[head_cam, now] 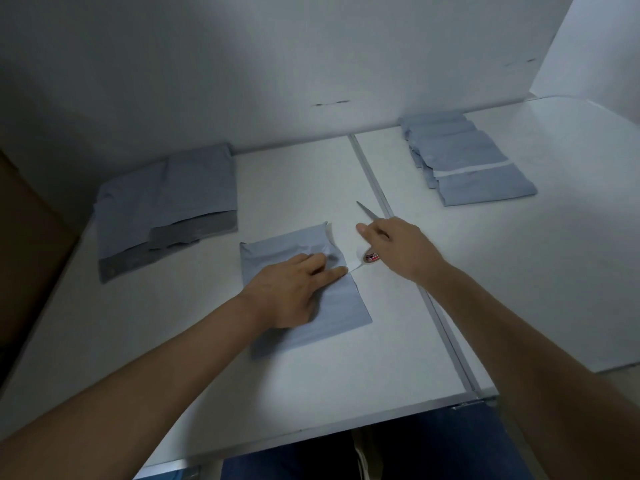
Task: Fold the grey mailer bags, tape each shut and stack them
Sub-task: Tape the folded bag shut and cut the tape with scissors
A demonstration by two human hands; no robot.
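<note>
The folded plastic mailer bag [304,292] in the middle is a plain pale blue-grey with no print. The flat pile of unfolded mailer bags [166,206] at the left is the same blue-grey outside, with a darker charcoal lining showing at the open flaps. The stack of folded mailers [464,157] at the right is blue-grey too, crossed by one white strip. The small roll of tape [371,258] has a red and white label. The smooth tabletop [311,375] is white, and the partition wall [242,64] behind is off-white.
</note>
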